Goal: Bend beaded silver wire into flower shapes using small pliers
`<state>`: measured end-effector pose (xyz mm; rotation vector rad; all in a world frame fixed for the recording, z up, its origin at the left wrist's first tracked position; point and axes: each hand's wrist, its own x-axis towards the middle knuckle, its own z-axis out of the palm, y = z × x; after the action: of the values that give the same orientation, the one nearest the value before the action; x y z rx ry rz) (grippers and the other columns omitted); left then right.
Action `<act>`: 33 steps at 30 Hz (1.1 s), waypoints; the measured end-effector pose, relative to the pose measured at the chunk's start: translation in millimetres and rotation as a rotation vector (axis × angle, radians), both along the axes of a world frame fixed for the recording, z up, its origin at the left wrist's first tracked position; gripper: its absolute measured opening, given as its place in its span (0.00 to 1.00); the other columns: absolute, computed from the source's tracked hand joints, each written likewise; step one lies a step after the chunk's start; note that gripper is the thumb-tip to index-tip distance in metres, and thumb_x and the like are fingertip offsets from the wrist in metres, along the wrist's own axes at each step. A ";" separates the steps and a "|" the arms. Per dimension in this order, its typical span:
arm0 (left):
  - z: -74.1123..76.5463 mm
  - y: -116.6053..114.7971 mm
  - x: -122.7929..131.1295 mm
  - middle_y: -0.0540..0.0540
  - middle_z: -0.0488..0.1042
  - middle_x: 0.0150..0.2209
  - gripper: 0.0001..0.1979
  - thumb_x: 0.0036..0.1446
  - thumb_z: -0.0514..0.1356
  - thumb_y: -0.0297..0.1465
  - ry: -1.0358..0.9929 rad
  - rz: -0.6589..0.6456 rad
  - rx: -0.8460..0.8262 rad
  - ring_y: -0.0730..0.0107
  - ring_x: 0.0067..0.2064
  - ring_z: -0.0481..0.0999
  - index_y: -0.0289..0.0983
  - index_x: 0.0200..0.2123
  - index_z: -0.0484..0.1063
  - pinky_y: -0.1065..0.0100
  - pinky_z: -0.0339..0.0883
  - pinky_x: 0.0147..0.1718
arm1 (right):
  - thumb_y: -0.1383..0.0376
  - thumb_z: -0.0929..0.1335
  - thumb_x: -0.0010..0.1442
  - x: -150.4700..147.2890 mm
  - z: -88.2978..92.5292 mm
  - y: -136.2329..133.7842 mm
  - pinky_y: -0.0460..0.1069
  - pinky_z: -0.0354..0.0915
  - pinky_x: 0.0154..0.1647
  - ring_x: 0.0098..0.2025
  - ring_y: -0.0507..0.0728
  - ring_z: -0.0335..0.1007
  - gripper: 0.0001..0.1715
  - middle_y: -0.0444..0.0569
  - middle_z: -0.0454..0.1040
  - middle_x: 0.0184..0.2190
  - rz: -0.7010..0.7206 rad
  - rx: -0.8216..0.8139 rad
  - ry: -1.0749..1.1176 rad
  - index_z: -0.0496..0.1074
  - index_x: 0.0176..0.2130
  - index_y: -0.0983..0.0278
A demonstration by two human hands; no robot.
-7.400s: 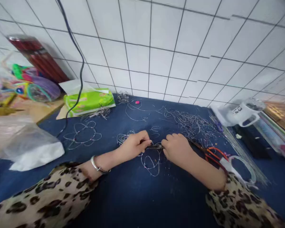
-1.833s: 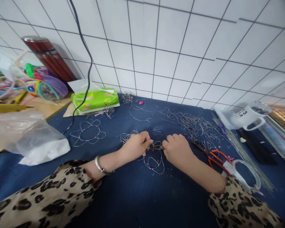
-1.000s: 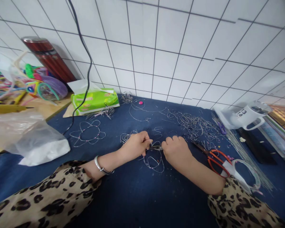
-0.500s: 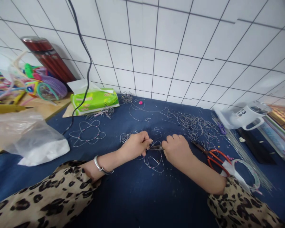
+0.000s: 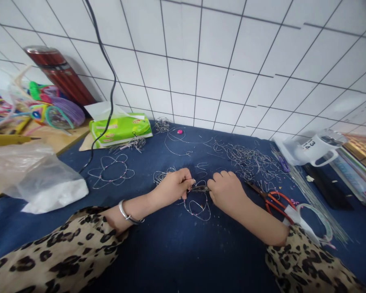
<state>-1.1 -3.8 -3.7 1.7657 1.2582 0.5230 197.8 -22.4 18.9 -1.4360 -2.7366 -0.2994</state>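
Blue cloth-covered tbl (image 5: 177,256) w/ green tissue pack (image 5: 123,128) at back L, wire flower w/ pink beads (image 5: 101,178) nearer, pink bit (image 5: 179,132) back ctr. Beaded wire pc (image 5: 197,214) partly on cloth, front ctr. Tangled wire heap (image 5: 251,158) R, w/ orange-handled scissors (image 5: 264,194) nearer, plus straight wires (image 5: 313,195) & clear ring (image 5: 325,224) alongside.

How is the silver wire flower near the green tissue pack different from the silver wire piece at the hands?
The silver, pink-beaded wire flower lies on the blue cloth, out of hand; the silver, pink-beaded wire piece is held in the left hand. The flower shows loops all around its ring; the piece shows fewer, partly hidden. Both are thin bent wire.
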 end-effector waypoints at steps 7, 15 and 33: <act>-1.9 0.6 -0.2 0.52 0.70 0.16 0.11 0.57 0.51 0.39 -0.050 0.017 -0.064 0.75 0.19 0.69 0.37 0.31 0.64 0.75 0.62 0.19 | 0.70 0.62 0.54 0.6 -1.0 -0.4 0.51 0.45 0.34 0.34 0.56 0.57 0.08 0.50 0.67 0.28 -0.006 0.019 0.001 0.69 0.29 0.65; -2.1 -0.9 0.8 0.53 0.68 0.16 0.12 0.57 0.52 0.39 -0.073 0.028 -0.029 0.76 0.18 0.68 0.37 0.32 0.66 0.76 0.61 0.19 | 0.69 0.62 0.54 0.4 1.0 -0.6 0.51 0.46 0.34 0.35 0.56 0.57 0.07 0.50 0.67 0.28 -0.017 0.010 0.002 0.70 0.29 0.64; -5.0 -0.4 0.8 0.54 0.67 0.15 0.10 0.57 0.53 0.37 -0.135 0.035 -0.030 0.78 0.17 0.66 0.36 0.30 0.64 0.77 0.59 0.18 | 0.68 0.61 0.55 1.7 -2.5 3.2 0.52 0.44 0.33 0.33 0.56 0.57 0.08 0.49 0.67 0.27 0.025 0.002 0.018 0.68 0.28 0.64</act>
<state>-0.4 -4.2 -8.7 1.6582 1.1984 0.6298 199.4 -19.2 16.4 -1.3952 -2.7371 -0.2872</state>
